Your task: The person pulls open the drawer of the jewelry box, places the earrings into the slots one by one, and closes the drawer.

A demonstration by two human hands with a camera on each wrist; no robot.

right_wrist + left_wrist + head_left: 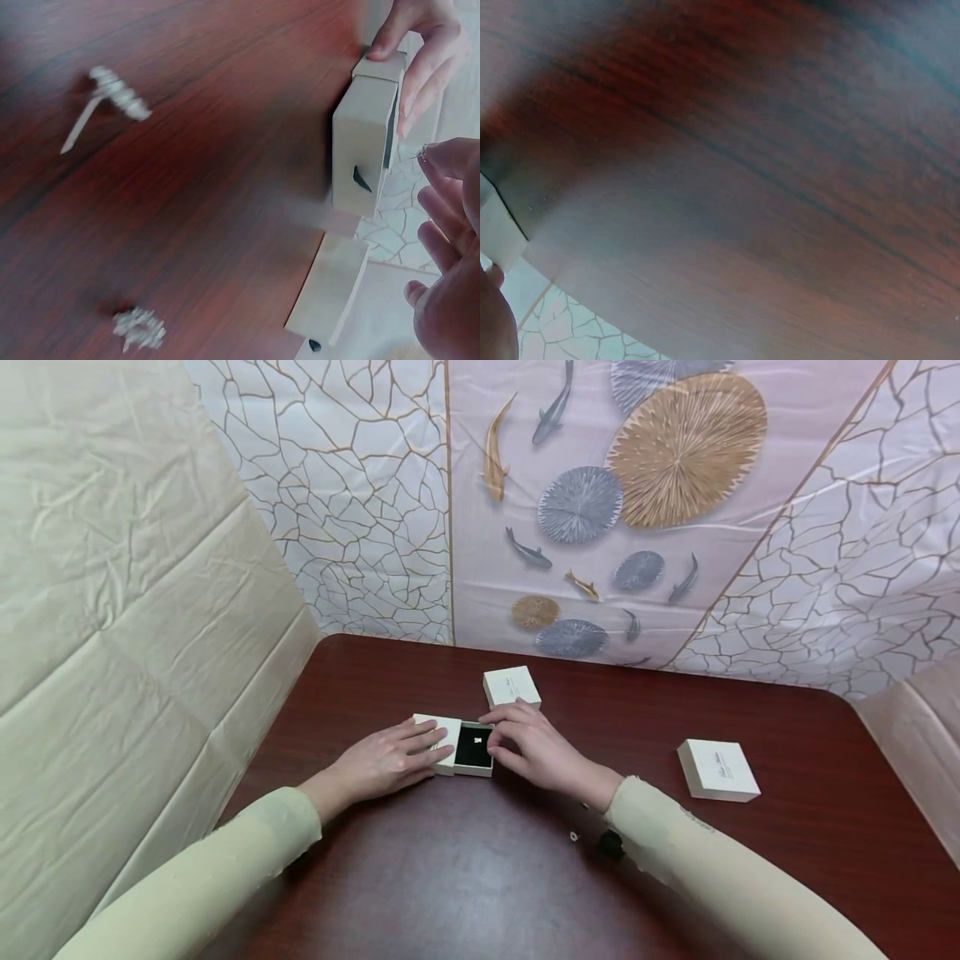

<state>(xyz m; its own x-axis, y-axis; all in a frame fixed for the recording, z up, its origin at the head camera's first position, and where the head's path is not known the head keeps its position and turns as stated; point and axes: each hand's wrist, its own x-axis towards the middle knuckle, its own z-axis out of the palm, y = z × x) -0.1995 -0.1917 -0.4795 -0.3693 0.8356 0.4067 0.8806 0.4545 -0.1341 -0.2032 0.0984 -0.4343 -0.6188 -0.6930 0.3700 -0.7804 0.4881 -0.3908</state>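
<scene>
In the head view, my left hand (393, 758) holds a white jewelry box (448, 745), fingers spread over its cover and thumb at the near side. Its drawer is partly pulled out to the right, showing a black lining (465, 752) with a small shiny earring (477, 740) on it. Beside the drawer's right end is my right hand (536, 750). The right wrist view shows its thumb and index finger pinching a small sparkly earring (422, 153), thin post pointing out, with the other fingers loosely bent. A black pull tab (362, 179) marks the drawer's end.
One closed white box (512, 685) stands just behind the right hand, another (718, 770) farther right. Two loose earrings lie on the dark wood table, one with its post showing (120, 91) and one clustered (140, 330). A small black piece (611, 844) lies by the right sleeve.
</scene>
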